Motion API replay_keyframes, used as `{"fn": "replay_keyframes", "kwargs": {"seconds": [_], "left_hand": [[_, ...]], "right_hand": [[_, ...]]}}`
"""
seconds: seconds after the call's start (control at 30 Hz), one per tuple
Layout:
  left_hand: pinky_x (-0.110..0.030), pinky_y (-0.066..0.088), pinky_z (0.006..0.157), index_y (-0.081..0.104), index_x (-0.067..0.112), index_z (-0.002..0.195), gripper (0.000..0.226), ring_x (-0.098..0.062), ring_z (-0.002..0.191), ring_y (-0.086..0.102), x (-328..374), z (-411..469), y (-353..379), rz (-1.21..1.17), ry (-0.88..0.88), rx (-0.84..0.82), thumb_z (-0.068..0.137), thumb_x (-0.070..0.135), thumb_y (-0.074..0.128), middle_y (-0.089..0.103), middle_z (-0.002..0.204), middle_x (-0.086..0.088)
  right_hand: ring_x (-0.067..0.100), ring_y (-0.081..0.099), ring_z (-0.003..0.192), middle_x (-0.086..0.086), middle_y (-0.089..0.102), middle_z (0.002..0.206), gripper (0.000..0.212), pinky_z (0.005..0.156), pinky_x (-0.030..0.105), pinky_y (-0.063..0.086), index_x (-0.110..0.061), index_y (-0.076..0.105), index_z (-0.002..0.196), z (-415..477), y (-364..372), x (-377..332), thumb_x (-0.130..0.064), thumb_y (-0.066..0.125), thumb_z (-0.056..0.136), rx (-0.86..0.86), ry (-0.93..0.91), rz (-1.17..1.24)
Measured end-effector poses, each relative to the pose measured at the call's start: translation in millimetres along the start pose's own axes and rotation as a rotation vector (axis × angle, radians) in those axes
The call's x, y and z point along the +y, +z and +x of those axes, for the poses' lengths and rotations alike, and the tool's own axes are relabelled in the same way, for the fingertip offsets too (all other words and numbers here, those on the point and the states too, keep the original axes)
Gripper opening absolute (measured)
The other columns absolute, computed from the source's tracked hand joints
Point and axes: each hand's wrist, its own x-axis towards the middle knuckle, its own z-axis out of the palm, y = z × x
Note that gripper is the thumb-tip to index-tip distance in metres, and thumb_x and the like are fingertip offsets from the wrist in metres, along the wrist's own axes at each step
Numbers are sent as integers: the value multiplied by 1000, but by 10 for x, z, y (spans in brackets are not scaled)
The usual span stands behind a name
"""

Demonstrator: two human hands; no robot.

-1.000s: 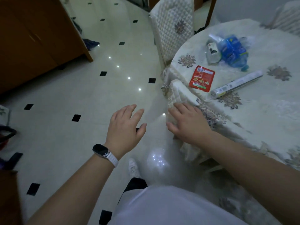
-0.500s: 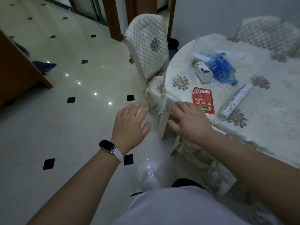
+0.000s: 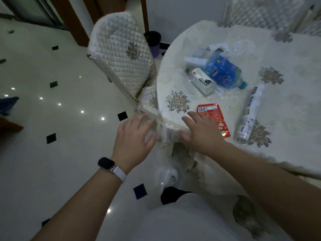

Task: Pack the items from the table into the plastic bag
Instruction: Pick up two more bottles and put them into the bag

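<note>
On the round table lie a red sachet, a clear bottle with a green cap, a blue bottle, a white spray bottle and a white tube. My right hand hovers open at the table's near edge, its fingers overlapping the sachet's left side. My left hand, fingers spread and holding nothing, is just left of the table edge. A translucent plastic bag hangs below both hands by the tablecloth.
A chair with a quilted cover is pushed in at the table's left side. Another covered chair stands at the far right. A dark bin sits by the wall. Glossy tiled floor spreads to the left.
The view has swung up and onto the table. Both open hands have moved forward to the table edge, and the right hand's fingers now reach the red sachet.
</note>
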Motion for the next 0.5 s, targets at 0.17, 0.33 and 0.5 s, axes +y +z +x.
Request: {"fn": "replay_keyframes", "kwargs": {"seconds": [0.17,0.33,0.5], "left_hand": [[-46,46,93,65,17,124,46,-34,116,57,-187,865,83,52,83,-73,87,42,55,60,130,-13],[-47,48,91,65,16,126,47,-35,115,58,-46,1644,198,39,215,-82,88,42,56,60,130,-14],[-47,48,93,64,16,127,47,-35,118,56,82,2281,397,17,407,-157,90,43,55,60,133,-15]], "right_hand": [[28,49,124,7,53,139,50,97,43,41,-19,58,128,628,-17,289,-50,47,91,49,92,110],[29,54,118,8,59,132,47,92,43,45,-18,61,122,955,-28,699,-48,54,88,115,225,125],[28,53,118,8,58,132,51,93,42,44,-17,61,125,1042,-25,960,-49,52,87,131,419,156]]}}
